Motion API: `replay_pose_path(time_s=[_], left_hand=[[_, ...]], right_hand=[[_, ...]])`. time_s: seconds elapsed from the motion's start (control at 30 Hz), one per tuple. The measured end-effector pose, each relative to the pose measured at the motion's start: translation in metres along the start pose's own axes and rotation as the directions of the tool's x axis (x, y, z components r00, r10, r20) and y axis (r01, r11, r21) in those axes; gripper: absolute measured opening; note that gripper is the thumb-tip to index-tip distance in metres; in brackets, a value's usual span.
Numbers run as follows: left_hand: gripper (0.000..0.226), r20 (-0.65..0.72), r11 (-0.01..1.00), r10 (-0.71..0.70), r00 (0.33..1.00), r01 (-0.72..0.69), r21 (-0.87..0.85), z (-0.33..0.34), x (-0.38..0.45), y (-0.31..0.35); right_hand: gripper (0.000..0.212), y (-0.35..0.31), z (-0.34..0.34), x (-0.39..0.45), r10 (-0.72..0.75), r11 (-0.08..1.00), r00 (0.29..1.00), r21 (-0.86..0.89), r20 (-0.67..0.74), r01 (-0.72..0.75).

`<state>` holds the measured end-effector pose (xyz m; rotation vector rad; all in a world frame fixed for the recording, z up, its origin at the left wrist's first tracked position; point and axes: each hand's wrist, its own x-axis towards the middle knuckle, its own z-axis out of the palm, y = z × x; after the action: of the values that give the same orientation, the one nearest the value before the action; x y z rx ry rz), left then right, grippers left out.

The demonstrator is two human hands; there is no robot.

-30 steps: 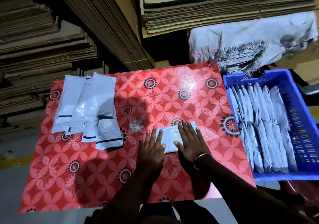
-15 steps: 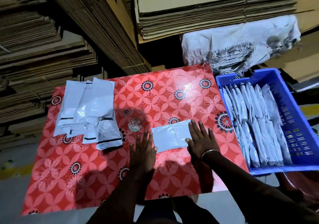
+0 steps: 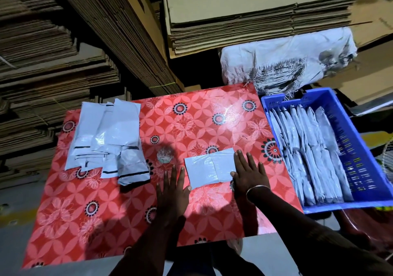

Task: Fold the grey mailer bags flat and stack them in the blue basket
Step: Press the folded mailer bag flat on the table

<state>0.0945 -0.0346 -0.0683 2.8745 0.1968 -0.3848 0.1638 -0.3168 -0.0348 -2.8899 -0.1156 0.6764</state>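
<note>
A folded grey mailer bag [image 3: 209, 167] lies flat on the red flowered table [image 3: 204, 122]. My left hand [image 3: 173, 187] lies flat on the table just left of it, fingers straight, thumb near its lower left corner. My right hand [image 3: 248, 173] lies flat at the bag's right edge, fingers straight, thumb touching the bag. A loose pile of unfolded grey mailer bags [image 3: 108, 139] sits at the table's far left. The blue basket [image 3: 359, 148] stands to the right of the table, holding several folded grey bags [image 3: 308, 154] on edge in rows.
Stacks of flattened cardboard [image 3: 255, 20] rise behind and to the left of the table. A white woven sack [image 3: 285, 60] lies behind the basket. The table's near edge [image 3: 148, 254] is close to my body.
Both hands have slid apart off the folded bag, the left to the left and the right to the right, so more of the bag shows between them.
</note>
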Motion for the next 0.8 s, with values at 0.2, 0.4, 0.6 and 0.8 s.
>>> replay_pose_path(time_s=[0.2, 0.4, 0.6, 0.8], left_hand=[[0.084, -0.084, 0.986, -0.001, 0.996, -0.012, -0.163, -0.010, -0.007, 0.016], [0.067, -0.113, 0.982, 0.069, 0.991, -0.087, -0.165, -0.016, -0.004, 0.029], [0.032, -0.352, 0.976, 0.115, 0.929, -0.171, -0.131, -0.031, 0.005, 0.029], [0.069, -0.201, 0.965, 0.112, 0.973, -0.154, -0.212, -0.051, 0.031, 0.053]], right_hand=[[0.068, 0.000, 0.002, -0.002, 0.003, 1.000, 1.000, 0.005, -0.016, -0.003], [0.066, 0.005, 0.007, -0.003, -0.030, 1.000, 0.995, -0.010, -0.094, 0.030], [0.059, 0.004, 0.006, -0.016, -0.014, 0.987, 0.945, 0.146, -0.326, 0.065], [0.039, -0.040, 0.014, -0.062, 0.133, 0.756, 0.915, 0.636, -0.381, 0.155]])
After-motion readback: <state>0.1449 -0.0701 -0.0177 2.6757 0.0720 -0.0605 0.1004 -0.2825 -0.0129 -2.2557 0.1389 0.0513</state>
